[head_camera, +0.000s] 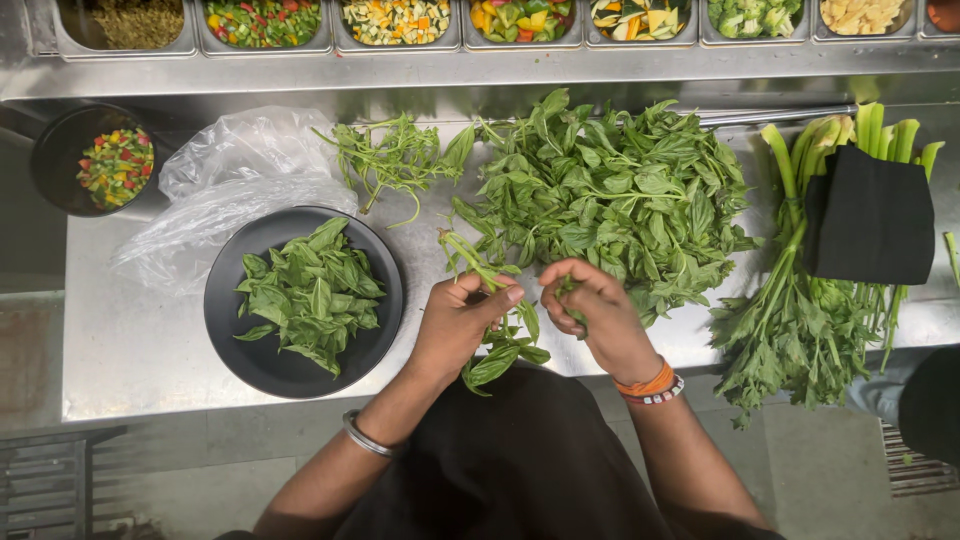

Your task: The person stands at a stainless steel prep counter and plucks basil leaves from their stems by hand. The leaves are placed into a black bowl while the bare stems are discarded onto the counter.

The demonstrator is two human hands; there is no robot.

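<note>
My left hand point(458, 322) grips a leafy green sprig point(495, 345) by its stem near the counter's front edge. My right hand point(592, 315) pinches a leaf on the same sprig, just to the right. A dark round bowl point(222, 310) to the left holds picked green leaves point(310, 292). Behind my hands lies a big heap of leafy stems point(610, 190). A small pile of stripped stems point(395, 155) lies further back.
A clear plastic bag point(235, 175) lies behind the bowl. Celery-like stalks point(800, 320) under a black cloth point(870, 215) sit at the right. A dark bowl of diced vegetables point(112, 165) stands far left. Steel tubs of chopped vegetables point(520, 20) line the back.
</note>
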